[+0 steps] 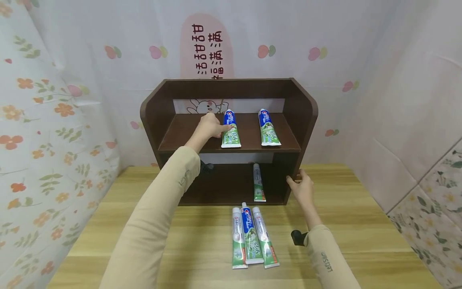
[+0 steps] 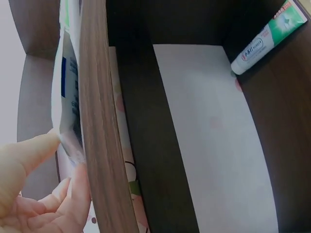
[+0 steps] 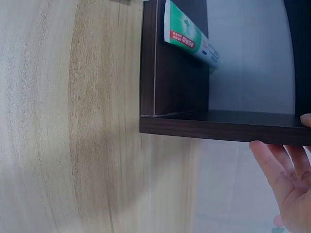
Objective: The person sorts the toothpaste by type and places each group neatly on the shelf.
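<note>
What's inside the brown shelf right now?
The shelf holds two blue toothpaste tubes on top, one touched by the left hand, and a white tube below. The left arm hides the lower left corner.

1. Shelf unit (image 1: 306,108): dark brown wood-look board, matt, fine straight grain; cut edges show in wrist views.
2. Table (image 1: 361,224): pale wood-grain top, smooth, slight sheen.
3. Toothpaste tubes, e.g. upper-shelf left tube (image 1: 231,130) & near trio (image 1: 252,237): glossy plastic, printed, w/ white caps.
4. Sleeves (image 1: 159,224): beige knit cloth, matt, soft-looking.
5. Backdrop (image 1: 54,120): thin printed sheet, creased, low sheen.
</note>
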`<state>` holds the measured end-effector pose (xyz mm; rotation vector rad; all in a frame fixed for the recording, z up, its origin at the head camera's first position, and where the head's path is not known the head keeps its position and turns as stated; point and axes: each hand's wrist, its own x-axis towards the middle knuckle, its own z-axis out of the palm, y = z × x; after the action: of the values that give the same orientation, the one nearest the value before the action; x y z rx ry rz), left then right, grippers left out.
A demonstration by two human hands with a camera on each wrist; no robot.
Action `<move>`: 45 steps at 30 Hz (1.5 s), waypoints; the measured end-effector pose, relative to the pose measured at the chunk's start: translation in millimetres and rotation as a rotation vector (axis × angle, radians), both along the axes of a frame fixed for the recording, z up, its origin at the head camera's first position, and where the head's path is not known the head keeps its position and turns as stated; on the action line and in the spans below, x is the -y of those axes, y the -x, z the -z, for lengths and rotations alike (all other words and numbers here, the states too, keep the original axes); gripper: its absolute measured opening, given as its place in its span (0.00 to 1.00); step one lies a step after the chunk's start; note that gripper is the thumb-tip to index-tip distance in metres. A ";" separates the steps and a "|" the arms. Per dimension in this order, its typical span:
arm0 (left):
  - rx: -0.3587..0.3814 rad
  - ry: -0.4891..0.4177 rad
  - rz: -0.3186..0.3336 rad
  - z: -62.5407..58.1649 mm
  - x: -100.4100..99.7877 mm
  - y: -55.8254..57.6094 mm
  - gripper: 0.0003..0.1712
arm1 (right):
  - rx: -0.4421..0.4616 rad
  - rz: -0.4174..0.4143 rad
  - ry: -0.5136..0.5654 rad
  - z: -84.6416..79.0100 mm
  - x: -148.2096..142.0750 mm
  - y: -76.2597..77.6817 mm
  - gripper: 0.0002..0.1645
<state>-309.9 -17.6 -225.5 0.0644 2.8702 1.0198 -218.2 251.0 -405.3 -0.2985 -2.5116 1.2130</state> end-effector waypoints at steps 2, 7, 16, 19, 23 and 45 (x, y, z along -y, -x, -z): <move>0.016 -0.026 0.009 1.3 0.2 -0.2 0.27 | 0.008 0.005 -0.004 0.8 -1.0 -0.3 0.17; 0.026 -0.077 0.031 4.5 5.2 -4.7 0.23 | 0.007 0.004 -0.008 2.7 -1.7 -0.7 0.16; 0.009 -0.163 0.101 5.1 25.7 -29.3 0.20 | -0.023 -0.002 -0.003 3.3 -2.1 1.8 0.14; 0.011 -0.176 0.126 7.7 32.4 -37.8 0.21 | -0.025 -0.009 -0.004 3.2 -1.9 2.4 0.14; 0.010 -0.167 0.167 10.8 38.6 -48.4 0.20 | -0.024 -0.012 -0.003 2.9 -2.4 2.8 0.14; 0.236 -0.335 0.312 90.7 48.2 -87.0 0.19 | -0.001 -0.024 0.021 1.2 -2.9 2.5 0.16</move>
<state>-223.0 -65.8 -316.2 0.3750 2.3595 1.3236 -220.7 253.9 -406.4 -0.2732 -2.5095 1.2490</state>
